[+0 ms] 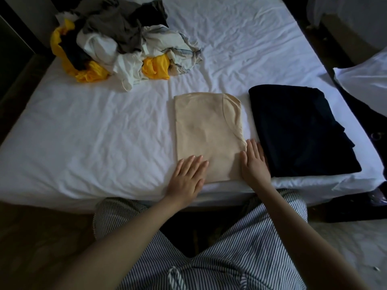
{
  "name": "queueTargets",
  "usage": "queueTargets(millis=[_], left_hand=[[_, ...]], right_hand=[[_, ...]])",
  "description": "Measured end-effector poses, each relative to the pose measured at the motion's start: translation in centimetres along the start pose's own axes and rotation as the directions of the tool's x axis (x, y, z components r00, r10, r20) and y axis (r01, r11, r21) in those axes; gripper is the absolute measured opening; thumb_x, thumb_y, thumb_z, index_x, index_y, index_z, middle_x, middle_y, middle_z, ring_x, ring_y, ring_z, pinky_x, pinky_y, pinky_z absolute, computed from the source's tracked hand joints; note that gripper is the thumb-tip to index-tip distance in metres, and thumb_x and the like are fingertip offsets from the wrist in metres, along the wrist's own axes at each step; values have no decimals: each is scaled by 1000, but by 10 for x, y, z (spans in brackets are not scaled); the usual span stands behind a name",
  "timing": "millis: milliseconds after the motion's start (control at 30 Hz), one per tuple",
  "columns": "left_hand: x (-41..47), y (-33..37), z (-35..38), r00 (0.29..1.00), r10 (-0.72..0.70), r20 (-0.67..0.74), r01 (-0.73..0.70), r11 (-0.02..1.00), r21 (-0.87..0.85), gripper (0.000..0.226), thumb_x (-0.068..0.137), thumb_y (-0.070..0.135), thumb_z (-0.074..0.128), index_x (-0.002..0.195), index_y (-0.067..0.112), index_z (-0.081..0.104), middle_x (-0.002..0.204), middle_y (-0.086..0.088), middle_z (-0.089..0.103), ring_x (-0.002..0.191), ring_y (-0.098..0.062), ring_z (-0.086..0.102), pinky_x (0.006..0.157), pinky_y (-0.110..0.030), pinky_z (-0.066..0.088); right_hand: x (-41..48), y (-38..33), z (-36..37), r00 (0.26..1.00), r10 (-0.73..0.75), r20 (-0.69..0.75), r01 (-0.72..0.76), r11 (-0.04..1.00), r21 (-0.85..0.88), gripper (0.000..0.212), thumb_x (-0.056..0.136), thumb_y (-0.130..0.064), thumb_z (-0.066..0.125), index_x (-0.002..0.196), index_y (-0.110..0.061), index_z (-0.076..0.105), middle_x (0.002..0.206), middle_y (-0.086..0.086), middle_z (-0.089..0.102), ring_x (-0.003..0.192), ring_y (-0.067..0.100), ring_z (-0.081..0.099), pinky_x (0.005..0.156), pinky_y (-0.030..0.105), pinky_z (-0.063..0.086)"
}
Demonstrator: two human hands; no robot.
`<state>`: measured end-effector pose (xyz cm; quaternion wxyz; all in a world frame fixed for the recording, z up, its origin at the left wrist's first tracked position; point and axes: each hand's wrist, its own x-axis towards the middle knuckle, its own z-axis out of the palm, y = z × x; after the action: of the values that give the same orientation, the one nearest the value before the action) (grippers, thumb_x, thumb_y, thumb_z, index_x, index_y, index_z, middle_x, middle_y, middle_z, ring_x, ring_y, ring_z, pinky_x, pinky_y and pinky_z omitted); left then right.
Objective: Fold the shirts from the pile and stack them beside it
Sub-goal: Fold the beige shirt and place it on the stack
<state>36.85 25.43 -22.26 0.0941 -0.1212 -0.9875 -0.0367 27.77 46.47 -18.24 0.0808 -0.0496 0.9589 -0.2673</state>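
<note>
The fingers of my left hand [186,176] lie straight and slightly spread, flat on the near left corner of the folded beige shirt [207,126], with the palm back on the white sheet [94,132]. My right hand [254,162] is flat too, fingers straight and close together, pressing along the shirt's near right edge, in the narrow gap between it and the folded dark navy shirt [299,130] just beside it. Neither hand grips anything. The beige shirt lies as a neat rectangle near the bed's front edge, its neckline on the far right. The pile of unfolded shirts [117,40], grey, white, yellow and dark, sits well apart at the far left of the bed. A white pillow [364,84] lies off to the right, and my striped trousers [240,248] show below
</note>
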Motion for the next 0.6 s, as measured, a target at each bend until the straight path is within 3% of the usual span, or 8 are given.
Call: queueTargets(millis=[167,233,300,367,433,500,533,600], left_hand=[[-15,-16,-2,961,278,-7,-278,960,-26,51,93,37,36,141,21,38,146,-1,44,136,-25,33,110,-45,21],[-21,-22,-7,945,322,-59,-327,921,-210,45,95,35,37,134,18,51,140,1,51,133,-17,38,111,-39,19],[-21,-22,-16,973,199,-116,-230,812,-536,38,97,31,39,104,11,71,120,-2,67,117,-11,55,107,-35,28],[-9,-15,-34,996,-75,-46,10,619,-786,39,93,29,43,75,11,72,89,-4,74,88,-6,64,89,-34,44],[15,-8,-49,932,-344,113,259,414,-873,36,90,33,45,69,16,69,78,-5,71,72,4,61,75,-25,48],[48,-9,-59,843,-503,189,367,281,-887,32,89,33,47,70,17,67,77,-6,70,68,5,59,72,-22,45],[67,-13,-62,825,-531,193,396,300,-868,31,87,35,47,74,15,67,80,-5,69,72,-1,60,73,-23,44],[104,-21,-65,833,-519,190,457,453,-766,27,90,27,49,86,8,69,94,-10,69,89,-18,62,77,-28,42]], right_hand=[[-5,-1,2,999,25,-33,-23,998,53,49,103,-25,26,149,-11,22,158,3,14,146,19,4,116,30,5],[-13,-5,6,996,46,-72,-41,997,70,50,101,-26,28,148,-9,26,157,5,20,146,22,9,117,33,8],[-25,-11,10,988,39,-149,-29,997,66,58,94,-34,24,145,-6,32,153,8,29,144,24,18,116,38,13],[-37,-20,15,972,79,-220,-52,990,128,66,88,-39,24,143,-4,35,151,12,33,141,27,26,114,40,16],[-49,-34,20,946,199,-255,-128,954,270,67,87,-41,31,143,-3,34,149,16,33,139,30,27,112,41,17],[-58,-49,26,915,304,-263,-183,898,401,72,83,-44,39,141,-3,36,145,19,37,135,33,31,111,42,20],[-61,-57,28,910,324,-259,-188,879,439,72,82,-44,45,140,-2,36,143,20,38,135,34,31,111,42,19],[-64,-70,30,901,367,-231,-215,840,498,70,84,-33,61,140,-1,35,146,20,32,137,33,24,112,41,14]])
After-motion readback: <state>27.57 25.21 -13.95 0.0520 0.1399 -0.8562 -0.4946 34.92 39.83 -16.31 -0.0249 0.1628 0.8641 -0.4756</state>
